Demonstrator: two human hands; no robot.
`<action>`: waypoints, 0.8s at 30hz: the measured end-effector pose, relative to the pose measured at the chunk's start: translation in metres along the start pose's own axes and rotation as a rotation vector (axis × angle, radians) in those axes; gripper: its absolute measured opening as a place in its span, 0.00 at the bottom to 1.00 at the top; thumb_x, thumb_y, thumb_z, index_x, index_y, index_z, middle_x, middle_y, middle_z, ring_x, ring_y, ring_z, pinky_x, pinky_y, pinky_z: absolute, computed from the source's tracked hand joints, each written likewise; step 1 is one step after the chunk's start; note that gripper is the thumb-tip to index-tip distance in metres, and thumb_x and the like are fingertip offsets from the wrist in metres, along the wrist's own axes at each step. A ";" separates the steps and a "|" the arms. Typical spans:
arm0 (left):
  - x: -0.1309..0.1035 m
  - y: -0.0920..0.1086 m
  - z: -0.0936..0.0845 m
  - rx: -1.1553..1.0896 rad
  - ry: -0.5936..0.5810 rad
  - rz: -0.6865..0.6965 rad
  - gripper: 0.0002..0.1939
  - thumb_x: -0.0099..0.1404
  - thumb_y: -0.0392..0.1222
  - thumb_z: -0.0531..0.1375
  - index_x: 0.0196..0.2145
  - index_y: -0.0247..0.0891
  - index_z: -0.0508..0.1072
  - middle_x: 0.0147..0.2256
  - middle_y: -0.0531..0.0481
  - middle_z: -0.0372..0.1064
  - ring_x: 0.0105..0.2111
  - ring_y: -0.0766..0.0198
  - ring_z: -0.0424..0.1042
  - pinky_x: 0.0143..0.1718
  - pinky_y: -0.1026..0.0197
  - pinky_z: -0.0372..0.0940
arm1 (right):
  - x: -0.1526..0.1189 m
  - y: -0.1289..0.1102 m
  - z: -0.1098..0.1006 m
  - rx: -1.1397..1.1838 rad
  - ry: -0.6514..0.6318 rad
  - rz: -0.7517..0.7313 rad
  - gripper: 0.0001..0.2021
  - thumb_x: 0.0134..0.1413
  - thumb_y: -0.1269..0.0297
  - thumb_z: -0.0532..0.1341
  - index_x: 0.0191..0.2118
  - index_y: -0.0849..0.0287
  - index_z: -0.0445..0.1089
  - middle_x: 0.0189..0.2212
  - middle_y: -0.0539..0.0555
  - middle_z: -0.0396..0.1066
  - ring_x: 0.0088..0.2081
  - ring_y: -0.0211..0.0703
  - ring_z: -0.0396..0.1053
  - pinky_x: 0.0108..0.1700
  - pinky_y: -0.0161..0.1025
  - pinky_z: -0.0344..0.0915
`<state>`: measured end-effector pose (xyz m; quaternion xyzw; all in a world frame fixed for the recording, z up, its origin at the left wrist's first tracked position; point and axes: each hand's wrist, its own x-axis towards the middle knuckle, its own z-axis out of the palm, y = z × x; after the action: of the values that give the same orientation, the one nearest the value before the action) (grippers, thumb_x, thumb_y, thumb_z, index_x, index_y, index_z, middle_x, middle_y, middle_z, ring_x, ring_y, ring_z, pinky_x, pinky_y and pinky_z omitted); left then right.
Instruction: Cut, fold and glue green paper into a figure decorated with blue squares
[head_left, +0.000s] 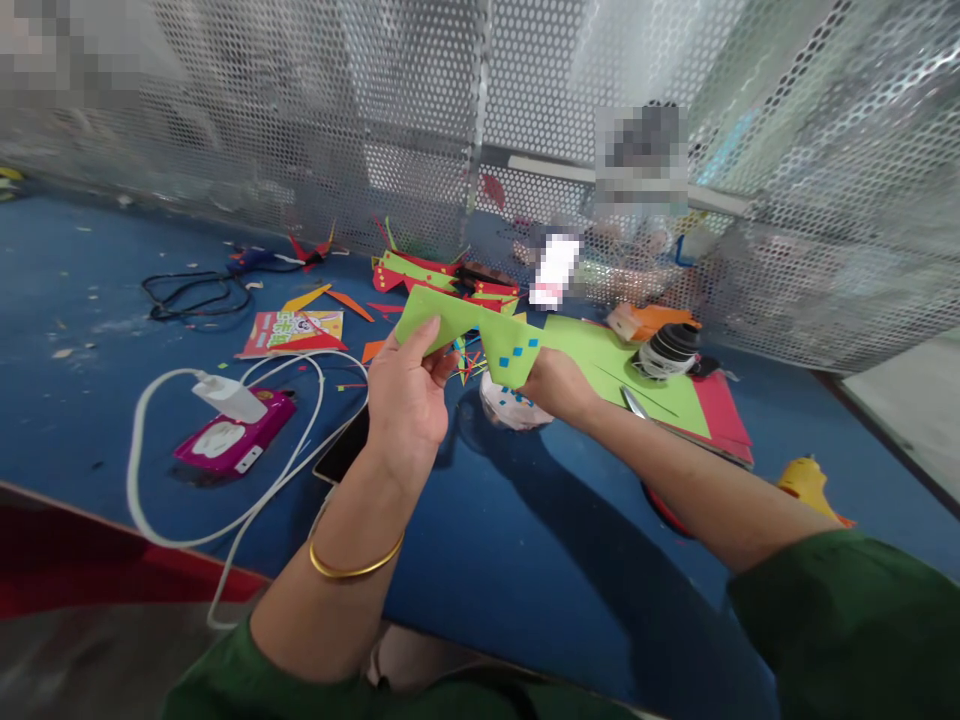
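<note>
A light green paper cutout (480,325) with an angular notch along its lower edge is raised above the table, with several small blue squares on its right part. My left hand (412,385) pinches its left part, thumb on the near face. At the cutout's lower right edge my right hand (559,385) is curled closed around the paper, its fingertips hidden behind it. Just below the cutout sits a pale round container (510,410) with small blue squares on it, partly covered by the paper. Thin coloured paper strips (469,360) show behind the notch.
A magenta power strip (236,430) with a white charger (229,397) and looping cable lies left. Red and green paper pieces (420,275) stand behind. On the right are green sheets (592,360), scissors (634,402), a black-and-white roll (666,350) and a yellow tool (806,485). Perforated metal panels (420,130) border the back.
</note>
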<state>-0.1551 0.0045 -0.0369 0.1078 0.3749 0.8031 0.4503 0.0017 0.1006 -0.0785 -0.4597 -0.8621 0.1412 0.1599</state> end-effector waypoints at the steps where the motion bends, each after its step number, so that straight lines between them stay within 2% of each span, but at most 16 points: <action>1: 0.000 0.000 0.000 0.007 0.001 0.002 0.06 0.57 0.32 0.67 0.31 0.41 0.78 0.33 0.54 0.78 0.28 0.72 0.73 0.26 0.71 0.67 | 0.000 0.002 -0.003 0.066 0.033 0.036 0.07 0.51 0.68 0.58 0.30 0.59 0.75 0.31 0.55 0.76 0.33 0.43 0.70 0.33 0.38 0.58; 4: -0.001 0.001 0.000 0.027 -0.001 -0.001 0.07 0.56 0.32 0.68 0.32 0.41 0.77 0.33 0.54 0.77 0.28 0.72 0.74 0.26 0.71 0.66 | -0.004 0.010 -0.015 0.289 0.127 0.135 0.08 0.51 0.63 0.57 0.29 0.58 0.72 0.24 0.50 0.72 0.27 0.39 0.67 0.29 0.36 0.58; 8: -0.003 0.001 0.001 0.016 -0.026 0.008 0.08 0.54 0.32 0.69 0.32 0.40 0.77 0.32 0.55 0.77 0.26 0.73 0.73 0.25 0.72 0.66 | -0.023 0.020 -0.037 0.560 0.273 0.238 0.11 0.49 0.56 0.57 0.31 0.58 0.72 0.25 0.51 0.73 0.28 0.39 0.69 0.31 0.37 0.62; 12: -0.013 -0.003 0.007 0.048 -0.052 -0.005 0.09 0.53 0.31 0.69 0.33 0.39 0.77 0.31 0.55 0.77 0.26 0.72 0.74 0.25 0.72 0.67 | -0.059 0.019 -0.058 0.745 0.427 0.296 0.14 0.47 0.52 0.62 0.30 0.59 0.72 0.27 0.52 0.73 0.32 0.41 0.70 0.36 0.40 0.65; 16: -0.039 -0.021 0.018 0.170 -0.153 -0.114 0.09 0.51 0.33 0.70 0.32 0.38 0.78 0.30 0.55 0.78 0.25 0.72 0.74 0.25 0.72 0.68 | -0.101 0.016 -0.070 0.862 0.523 0.312 0.15 0.45 0.50 0.66 0.31 0.58 0.74 0.29 0.52 0.74 0.35 0.42 0.70 0.42 0.42 0.65; 20: -0.070 -0.046 0.026 0.275 -0.290 -0.247 0.12 0.48 0.34 0.72 0.33 0.36 0.81 0.31 0.51 0.79 0.25 0.69 0.74 0.21 0.70 0.68 | -0.138 0.016 -0.077 0.942 0.521 0.325 0.17 0.43 0.49 0.69 0.32 0.57 0.76 0.37 0.55 0.78 0.43 0.47 0.72 0.48 0.45 0.65; 24: -0.089 -0.067 0.033 0.343 -0.381 -0.309 0.14 0.46 0.37 0.73 0.33 0.35 0.82 0.33 0.46 0.80 0.27 0.65 0.75 0.21 0.68 0.68 | -0.160 0.017 -0.082 1.032 0.370 0.319 0.15 0.43 0.50 0.70 0.31 0.57 0.76 0.44 0.57 0.78 0.48 0.51 0.72 0.51 0.47 0.66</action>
<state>-0.0443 -0.0300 -0.0461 0.2727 0.4256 0.6153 0.6049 0.1312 -0.0163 -0.0341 -0.4636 -0.5590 0.4834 0.4888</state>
